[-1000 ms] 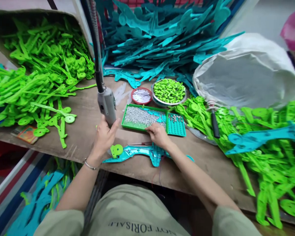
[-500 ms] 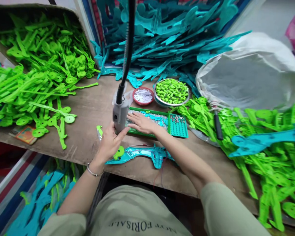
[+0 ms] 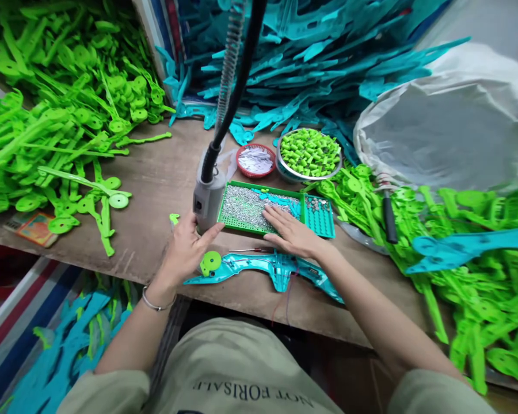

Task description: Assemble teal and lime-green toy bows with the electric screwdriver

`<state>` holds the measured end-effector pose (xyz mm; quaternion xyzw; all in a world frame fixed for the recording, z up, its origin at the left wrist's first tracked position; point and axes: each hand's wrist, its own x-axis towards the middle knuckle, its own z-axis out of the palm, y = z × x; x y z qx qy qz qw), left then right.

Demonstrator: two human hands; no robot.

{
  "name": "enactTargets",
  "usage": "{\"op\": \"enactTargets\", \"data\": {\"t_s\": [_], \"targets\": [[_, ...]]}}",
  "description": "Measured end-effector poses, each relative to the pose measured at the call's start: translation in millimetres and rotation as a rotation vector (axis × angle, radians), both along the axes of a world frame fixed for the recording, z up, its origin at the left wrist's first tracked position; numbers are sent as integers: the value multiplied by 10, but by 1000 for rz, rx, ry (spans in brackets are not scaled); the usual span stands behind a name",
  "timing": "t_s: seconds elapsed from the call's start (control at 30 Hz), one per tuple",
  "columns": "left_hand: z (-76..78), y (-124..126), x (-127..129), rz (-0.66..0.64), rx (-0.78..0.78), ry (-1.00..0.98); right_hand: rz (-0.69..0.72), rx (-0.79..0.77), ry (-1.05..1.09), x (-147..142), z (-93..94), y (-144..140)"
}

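My left hand [image 3: 185, 244] is closed round the lower part of a grey electric screwdriver [image 3: 208, 198], which hangs from a black cable and a spring; its tip is hidden. My right hand [image 3: 291, 230] lies flat with fingers stretched over the green tray [image 3: 242, 231] of small silver screws [image 3: 244, 207]. Some blue pieces also lie in that tray. Just below both hands, a long blue plastic half-shell [image 3: 250, 265] rests on the table with thin wires in it. A round lime-green part [image 3: 210, 262] sits at its left end. Behind the shell lies a thin screwdriver [image 3: 252, 250].
A red basket [image 3: 255, 173] of white slips and a metal bowl [image 3: 287, 171] of lime-green pieces stand behind the tray. Lime-green parts pile up on the left [image 3: 69, 126] and right [image 3: 479, 305]. Blue shells [image 3: 285, 75] fill the back. A white sack [image 3: 492, 75] stands at right.
My right hand has slid rightward across the tray, baring the screws on its left side. My left hand stays at the electric screwdriver. The view has shifted slightly.
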<state>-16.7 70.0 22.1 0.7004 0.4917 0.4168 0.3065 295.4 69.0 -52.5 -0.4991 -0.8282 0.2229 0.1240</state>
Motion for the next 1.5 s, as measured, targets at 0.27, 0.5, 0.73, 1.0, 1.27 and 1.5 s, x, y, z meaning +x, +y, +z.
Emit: {"op": "enactTargets", "data": {"t_s": [0.27,0.5,0.73,1.0,1.27,1.5], "targets": [[15,-38,109,-37,-76,-46,301,-73,28,-729,109,471],[-26,15,187,-52,-71,-77,348,-53,-16,-137,203,205],[-56,43,179,-40,-76,-104,150,48,-243,368,244,-237],[-39,-5,179,-49,-113,-118,228,-3,-37,-346,122,104],[12,-6,200,-38,-133,-128,324,32,45,-810,153,425],[-33,-4,215,-44,-167,-114,225,20,-93,87,254,-25]]}}
